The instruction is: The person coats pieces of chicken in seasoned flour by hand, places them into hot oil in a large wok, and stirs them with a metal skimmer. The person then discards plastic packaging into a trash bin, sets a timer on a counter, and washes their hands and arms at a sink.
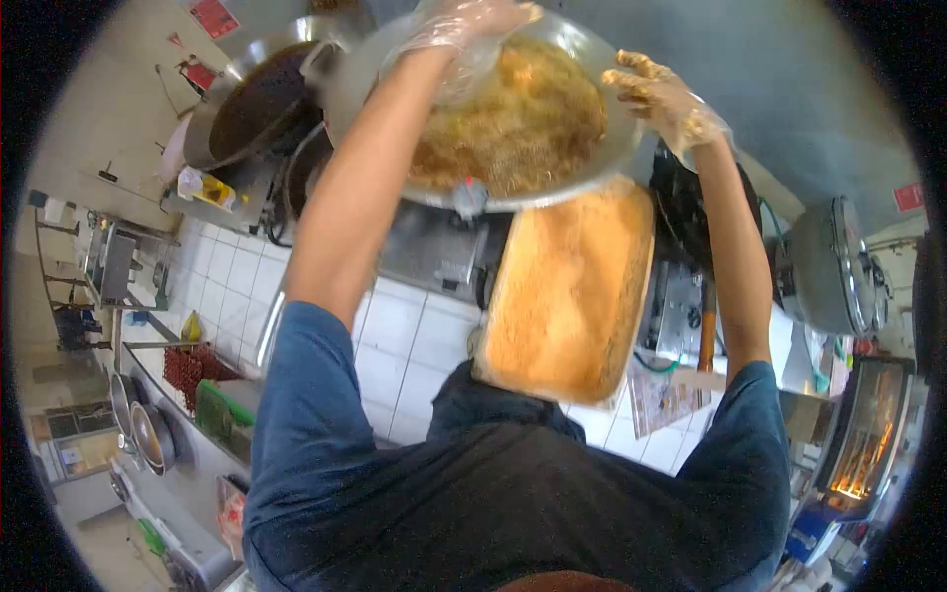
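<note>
A large metal wok (345, 99) holds bubbling brown oil with pale golden food frying in it. A round dial thermometer (469, 197) sits at its near rim. My left hand (464, 30), in a clear plastic glove, is over the wok's far left side with fingers stretched rightward; the frame's top edge partly cuts it off. My right hand (666, 99), also gloved, is by the wok's right rim. Its fingers are apart, crusted with batter or flour, and hold nothing. Below the wok is a rectangular tub (564, 296) of orange-tan breading powder, close to my body.
Left of the wok stands another big pan (261, 104) of dark liquid. A black pan with a wooden handle (707, 331) is at right, near a large lidded pot (829, 266). A lit glass-fronted warmer (865, 434) stands lower right. White tiles (395, 331) cover the floor.
</note>
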A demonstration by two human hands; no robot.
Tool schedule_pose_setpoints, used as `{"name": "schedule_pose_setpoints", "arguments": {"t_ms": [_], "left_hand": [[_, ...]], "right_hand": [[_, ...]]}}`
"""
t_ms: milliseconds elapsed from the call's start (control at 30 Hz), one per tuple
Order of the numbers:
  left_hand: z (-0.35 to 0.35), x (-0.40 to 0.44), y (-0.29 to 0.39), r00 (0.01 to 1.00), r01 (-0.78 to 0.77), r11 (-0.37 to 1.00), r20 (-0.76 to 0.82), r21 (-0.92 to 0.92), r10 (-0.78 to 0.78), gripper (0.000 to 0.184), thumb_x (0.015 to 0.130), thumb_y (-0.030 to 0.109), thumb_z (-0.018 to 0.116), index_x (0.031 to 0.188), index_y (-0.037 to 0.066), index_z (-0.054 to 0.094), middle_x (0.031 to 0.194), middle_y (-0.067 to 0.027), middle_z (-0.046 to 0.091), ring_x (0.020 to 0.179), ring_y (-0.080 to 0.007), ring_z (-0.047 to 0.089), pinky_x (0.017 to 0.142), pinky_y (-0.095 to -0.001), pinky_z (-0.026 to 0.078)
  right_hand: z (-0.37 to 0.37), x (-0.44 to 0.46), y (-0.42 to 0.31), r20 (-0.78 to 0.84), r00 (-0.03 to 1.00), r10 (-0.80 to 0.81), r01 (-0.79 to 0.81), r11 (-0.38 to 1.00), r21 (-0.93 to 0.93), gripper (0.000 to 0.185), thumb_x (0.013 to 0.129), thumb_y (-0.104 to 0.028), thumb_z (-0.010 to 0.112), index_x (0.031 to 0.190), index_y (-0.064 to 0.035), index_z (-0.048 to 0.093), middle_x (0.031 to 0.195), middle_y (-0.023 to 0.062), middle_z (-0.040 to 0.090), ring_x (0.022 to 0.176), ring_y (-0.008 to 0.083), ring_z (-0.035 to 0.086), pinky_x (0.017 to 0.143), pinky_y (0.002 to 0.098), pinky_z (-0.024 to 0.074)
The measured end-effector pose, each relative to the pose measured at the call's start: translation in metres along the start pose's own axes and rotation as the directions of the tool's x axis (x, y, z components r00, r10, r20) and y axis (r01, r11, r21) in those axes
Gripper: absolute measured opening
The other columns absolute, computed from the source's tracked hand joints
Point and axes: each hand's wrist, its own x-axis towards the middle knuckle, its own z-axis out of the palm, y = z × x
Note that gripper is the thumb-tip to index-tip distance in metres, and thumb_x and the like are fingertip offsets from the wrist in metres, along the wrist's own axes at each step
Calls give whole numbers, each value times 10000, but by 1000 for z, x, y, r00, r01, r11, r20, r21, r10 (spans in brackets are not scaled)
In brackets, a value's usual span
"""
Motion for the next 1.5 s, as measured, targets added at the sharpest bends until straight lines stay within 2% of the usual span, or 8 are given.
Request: {"name": "schedule_pose_setpoints", "arguments": {"t_ms": [200,267,333,500,900,1200,1300,1500], "left_hand": [[131,-177,66,999,43,733,42,-679,-19,375,834,204,661,1156,30,579,1072,-133,651,1001,-248,630,869,-360,491],[163,-228,83,945,326,750,209,-575,-250,386,846,164,667,1183,26,540,1006,-118,640,953,-213,638,832,-323,499],[253,-281,23,897,398,260,314,-880,-310,385,835,121,722,1132,-22,524,1146,-167,539,795,-172,627,600,-315,558],[306,-334,-39,488,827,-103,796,-553,-358,399,872,231,690,1178,25,540,923,-143,601,691,-266,646,497,-425,550],[325,-331,-77,395,916,39,883,-398,-253,204,879,77,582,1000,-84,618,999,-202,664,818,-366,678,575,-492,583],[377,-317,-124,684,490,836,703,-246,-194,207,872,154,611,956,-28,662,830,-112,679,618,-256,640,510,-389,534],[293,-304,-30,323,946,111,882,-304,-342,201,885,171,596,944,-4,676,851,-88,681,659,-197,599,566,-332,485],[314,-332,-46,413,885,371,839,-280,-353,181,878,180,617,956,30,682,912,-53,663,846,-138,557,730,-293,453]], "right_hand": [[27,-151,131,65,994,-84,-8,556,831,522,947,-393,550,1336,-53,480,1258,163,571,1164,282,547,960,417,470],[60,-189,160,17,970,244,-120,413,903,559,933,-445,550,1323,-51,474,1263,179,553,1142,315,545,976,447,455],[92,-220,213,215,935,281,-227,7,974,640,940,-522,488,1384,-66,417,1342,188,482,1149,347,542,1023,471,419],[148,-265,240,331,928,168,-287,-243,927,756,913,-616,459,1428,-72,351,1355,229,455,1188,383,507,983,504,429],[167,-284,246,268,938,220,-215,-238,947,735,911,-629,451,1447,-139,336,1400,174,415,1225,378,472,1010,521,392],[169,-288,247,178,964,199,-98,-356,929,747,908,-605,479,1461,-137,297,1477,203,309,1326,423,340,1076,581,296],[167,-290,254,125,974,186,-40,-404,914,701,905,-585,506,1429,-143,360,1445,192,365,1272,390,401,1038,560,352],[161,-288,254,73,967,243,16,-343,939,685,896,-585,527,1419,-167,379,1431,172,396,1244,349,437,1036,522,376]]}}
